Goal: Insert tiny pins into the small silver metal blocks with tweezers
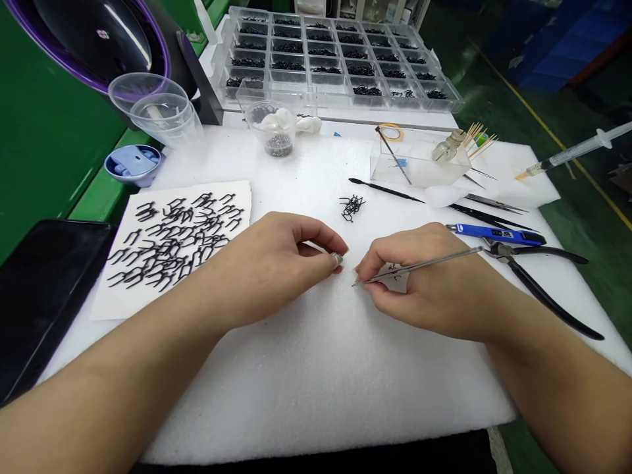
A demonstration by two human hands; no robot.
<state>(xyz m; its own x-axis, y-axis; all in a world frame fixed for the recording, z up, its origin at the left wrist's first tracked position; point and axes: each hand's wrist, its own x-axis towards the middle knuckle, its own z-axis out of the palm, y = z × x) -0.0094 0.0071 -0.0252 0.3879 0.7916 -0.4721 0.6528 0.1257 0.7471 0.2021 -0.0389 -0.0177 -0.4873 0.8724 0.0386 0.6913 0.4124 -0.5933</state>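
Gripping a thin rod (444, 259) with the right hand (429, 283), over the white counter (316, 388). Pinching a small silvery piece (338, 258) in the left hand (279, 263), near the rod's tip. Facing, farther away, a heap of black pieces (351, 208).

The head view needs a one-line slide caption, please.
Left hand pinches a small silvery piece; right hand holds a slender tool.

Clear plastic cups (170, 125) are seen before a glossy black device rimmed in purple (99, 33), backed by a green wall (59, 125). A pale-blue oval bowl (134, 179) is set near them, a flat black panel (49, 296) placed at far left. Dark-green flooring (478, 92), upper right, is crossed by a yellow line (513, 89) near boxy blue containers (567, 49).
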